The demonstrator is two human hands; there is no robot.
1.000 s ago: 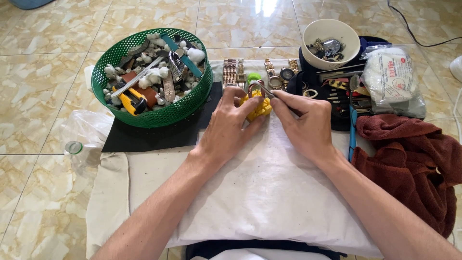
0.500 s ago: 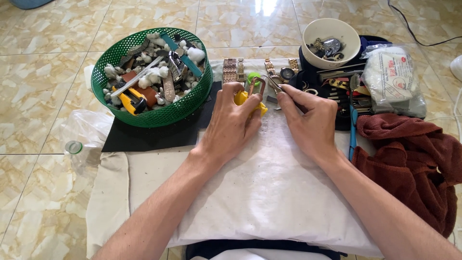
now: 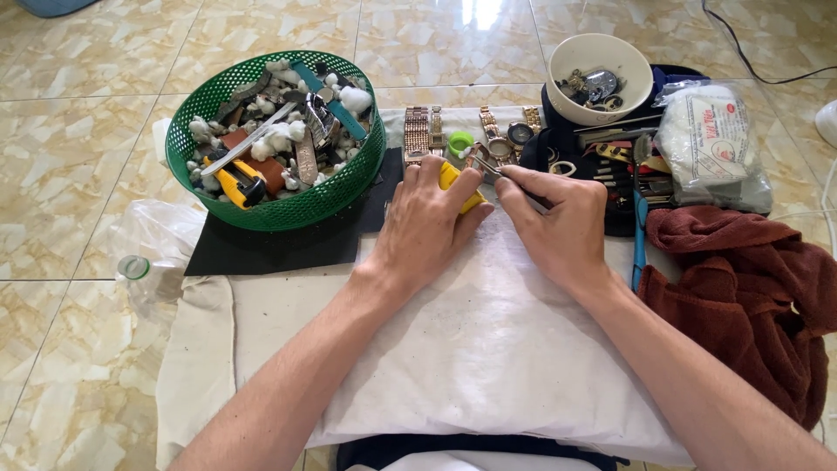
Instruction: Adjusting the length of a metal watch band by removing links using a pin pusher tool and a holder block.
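Since a moment ago both hands have slid a little toward me and the yellow object now sits lower, tucked under my left fingers rather than standing clear at their tips. At the far left a clear plastic bottle (image 3: 144,275) lies on the tiled floor beside a crumpled plastic bag (image 3: 153,231). Next comes the green basket (image 3: 340,187), heaped with watch straps, cotton wads and a yellow-handled tool, resting on a black mat (image 3: 261,249). My left hand (image 3: 425,222) lies on the white cloth (image 3: 488,340), its fingers (image 3: 436,174) curled around the yellow object (image 3: 455,181), which is mostly hidden beneath them; only a yellow edge shows. Just beyond it a row of metal watch bands (image 3: 423,131) and a small green ring (image 3: 460,141) lie at the far edge of the cloth. My right hand (image 3: 558,222) sits just beside the left, fingers pinched on a thin metal tool (image 3: 497,173) whose tip points at the yellow object; I cannot tell whether the tip touches it. Further right stands a white bowl (image 3: 632,83) holding small metal parts, with a black tray of tools (image 3: 623,153) before it. A clear packet of white wadding (image 3: 711,148) comes next, and a dark red towel (image 3: 750,296) lies bunched at the right edge.
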